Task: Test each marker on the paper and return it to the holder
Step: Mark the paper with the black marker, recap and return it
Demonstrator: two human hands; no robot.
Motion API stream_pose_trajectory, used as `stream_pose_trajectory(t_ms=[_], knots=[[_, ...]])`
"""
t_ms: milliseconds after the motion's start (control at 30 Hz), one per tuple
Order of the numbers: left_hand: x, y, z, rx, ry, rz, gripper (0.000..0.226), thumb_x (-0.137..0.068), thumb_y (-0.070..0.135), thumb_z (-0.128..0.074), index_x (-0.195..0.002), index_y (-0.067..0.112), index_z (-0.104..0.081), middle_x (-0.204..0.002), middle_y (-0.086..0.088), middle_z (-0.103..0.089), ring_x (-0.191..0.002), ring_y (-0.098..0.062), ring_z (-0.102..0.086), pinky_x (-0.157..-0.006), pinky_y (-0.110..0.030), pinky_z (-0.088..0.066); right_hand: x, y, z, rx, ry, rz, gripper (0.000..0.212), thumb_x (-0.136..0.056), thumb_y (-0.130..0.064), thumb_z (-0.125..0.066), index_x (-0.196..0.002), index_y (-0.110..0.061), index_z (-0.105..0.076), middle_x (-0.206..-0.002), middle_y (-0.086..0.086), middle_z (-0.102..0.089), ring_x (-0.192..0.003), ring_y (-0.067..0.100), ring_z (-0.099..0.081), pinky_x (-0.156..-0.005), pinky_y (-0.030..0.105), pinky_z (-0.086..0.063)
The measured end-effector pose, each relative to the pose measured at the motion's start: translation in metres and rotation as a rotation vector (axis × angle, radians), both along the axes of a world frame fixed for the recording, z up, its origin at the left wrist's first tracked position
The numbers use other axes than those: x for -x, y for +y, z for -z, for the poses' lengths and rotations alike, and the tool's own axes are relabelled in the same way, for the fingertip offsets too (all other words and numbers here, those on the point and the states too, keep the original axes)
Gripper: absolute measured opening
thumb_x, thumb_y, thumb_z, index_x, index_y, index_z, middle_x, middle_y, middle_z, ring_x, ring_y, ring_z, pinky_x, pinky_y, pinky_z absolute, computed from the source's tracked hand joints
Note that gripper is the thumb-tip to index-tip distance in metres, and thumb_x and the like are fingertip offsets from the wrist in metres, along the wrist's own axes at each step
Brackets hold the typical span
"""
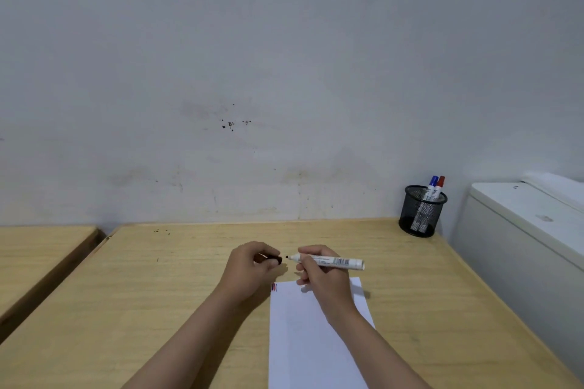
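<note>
My right hand (319, 278) holds a white marker (338, 261) level above the top of the paper (309, 341), its bare black tip pointing left. My left hand (249, 265) pinches the marker's dark cap (275, 259), a small gap away from the tip. The white sheet lies on the wooden table (158, 294) and carries short red and blue strokes (274, 287) at its top left corner. A black mesh holder (422, 211) stands at the table's far right corner with a blue-capped marker (432, 186) and a red-capped marker (439, 188) upright inside.
A white appliance (521, 230) sits just right of the table, close to the holder. A second wooden table (38, 249) stands to the left across a narrow gap. A grey-white wall runs behind both.
</note>
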State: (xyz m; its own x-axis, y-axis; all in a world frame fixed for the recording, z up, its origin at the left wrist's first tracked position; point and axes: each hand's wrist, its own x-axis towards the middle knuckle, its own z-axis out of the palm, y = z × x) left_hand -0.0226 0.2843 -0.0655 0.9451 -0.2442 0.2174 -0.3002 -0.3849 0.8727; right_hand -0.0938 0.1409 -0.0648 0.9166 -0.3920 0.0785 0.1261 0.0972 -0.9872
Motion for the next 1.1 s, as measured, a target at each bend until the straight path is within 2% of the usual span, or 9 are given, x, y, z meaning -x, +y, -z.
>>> stream_pose_trajectory(t_ms=[67, 133, 200, 333, 433, 600, 767, 867, 1100], knots=[[0.007, -0.003, -0.006, 0.258, 0.151, 0.003, 0.013, -0.080, 0.001, -0.066, -0.081, 0.013, -0.072, -0.080, -0.006, -0.071, -0.071, -0.015, -0.064, -0.063, -0.022, -0.051, -0.001, -0.004, -0.005, 0.015, -0.064, 0.032, 0.002, -0.084, -0.006, -0.062, -0.086, -0.007, -0.063, -0.063, 0.003, -0.066, -0.048, 0.013, -0.057, -0.047, 0.029, -0.045], [0.011, 0.000, -0.013, 0.385, 0.214, 0.038, 0.015, -0.081, -0.001, -0.066, -0.083, 0.012, -0.072, -0.077, -0.005, -0.070, -0.072, -0.016, -0.064, -0.068, -0.026, -0.056, 0.000, -0.005, -0.010, 0.016, -0.113, 0.043, 0.003, -0.084, -0.001, -0.062, -0.081, -0.003, -0.060, -0.059, 0.002, -0.066, -0.048, 0.014, -0.056, -0.049, 0.030, -0.045], [0.017, 0.003, -0.020, 0.455, 0.251, 0.078, 0.015, -0.081, -0.001, -0.065, -0.084, 0.013, -0.071, -0.077, -0.004, -0.069, -0.071, -0.011, -0.065, -0.067, -0.021, -0.058, 0.002, -0.004, -0.014, 0.018, -0.137, 0.034, 0.007, -0.082, 0.002, -0.061, -0.077, -0.002, -0.059, -0.055, 0.000, -0.065, -0.048, 0.015, -0.055, -0.055, 0.036, -0.046], [0.028, 0.001, -0.027, 0.498, 0.277, 0.127, 0.016, -0.082, -0.001, -0.064, -0.084, 0.013, -0.071, -0.081, -0.006, -0.068, -0.075, -0.011, -0.066, -0.066, -0.018, -0.057, 0.008, -0.002, -0.018, 0.061, -0.139, 0.014, 0.009, -0.081, 0.000, -0.062, -0.074, -0.006, -0.060, -0.055, 0.000, -0.065, -0.050, 0.016, -0.056, -0.056, 0.041, -0.041], [0.035, 0.001, -0.030, 0.533, 0.293, 0.147, 0.015, -0.082, 0.000, -0.064, -0.084, 0.013, -0.071, -0.081, -0.006, -0.068, -0.077, -0.014, -0.064, -0.065, -0.019, -0.057, 0.013, -0.004, -0.022, 0.094, -0.153, -0.014, 0.006, -0.081, -0.002, -0.063, -0.077, -0.006, -0.063, -0.058, 0.000, -0.067, -0.057, 0.018, -0.060, -0.057, 0.044, -0.046], [0.045, 0.004, -0.038, 0.518, 0.268, 0.168, 0.014, -0.081, 0.001, -0.065, -0.083, 0.013, -0.072, -0.079, -0.006, -0.068, -0.079, -0.017, -0.063, -0.067, -0.020, -0.058, 0.020, -0.013, -0.036, 0.123, -0.231, -0.080, 0.010, -0.081, 0.005, -0.064, -0.077, -0.004, -0.067, -0.059, 0.002, -0.067, -0.060, 0.025, -0.061, -0.052, 0.030, -0.053], [0.053, 0.004, -0.050, 0.509, 0.250, 0.203, 0.012, -0.081, 0.003, -0.066, -0.085, 0.012, -0.072, -0.080, -0.007, -0.069, -0.074, -0.012, -0.065, -0.069, -0.020, -0.058, 0.026, -0.020, -0.051, 0.149, -0.263, -0.128, 0.006, -0.081, 0.004, -0.066, -0.083, -0.001, -0.068, -0.064, 0.008, -0.070, -0.057, 0.020, -0.062, -0.053, 0.027, -0.054], [0.057, 0.003, -0.059, 0.529, 0.239, 0.222, 0.013, -0.081, 0.002, -0.065, -0.084, 0.012, -0.073, -0.075, -0.002, -0.070, -0.072, -0.011, -0.065, -0.068, -0.019, -0.057, 0.031, -0.023, -0.060, 0.166, -0.277, -0.170, 0.006, -0.081, 0.001, -0.068, -0.086, -0.001, -0.069, -0.070, 0.013, -0.070, -0.063, 0.027, -0.062, -0.056, 0.030, -0.054], [0.069, 0.000, -0.075, 0.622, 0.241, 0.272, 0.013, -0.083, 0.002, -0.062, -0.088, 0.008, -0.072, -0.070, 0.001, -0.072, -0.066, -0.009, -0.066, -0.069, -0.019, -0.057, 0.042, -0.021, -0.079, 0.094, -0.304, -0.223, 0.009, -0.080, 0.002, -0.068, -0.089, 0.000, -0.070, -0.071, 0.012, -0.069, -0.062, 0.021, -0.060, -0.057, 0.028, -0.056]])
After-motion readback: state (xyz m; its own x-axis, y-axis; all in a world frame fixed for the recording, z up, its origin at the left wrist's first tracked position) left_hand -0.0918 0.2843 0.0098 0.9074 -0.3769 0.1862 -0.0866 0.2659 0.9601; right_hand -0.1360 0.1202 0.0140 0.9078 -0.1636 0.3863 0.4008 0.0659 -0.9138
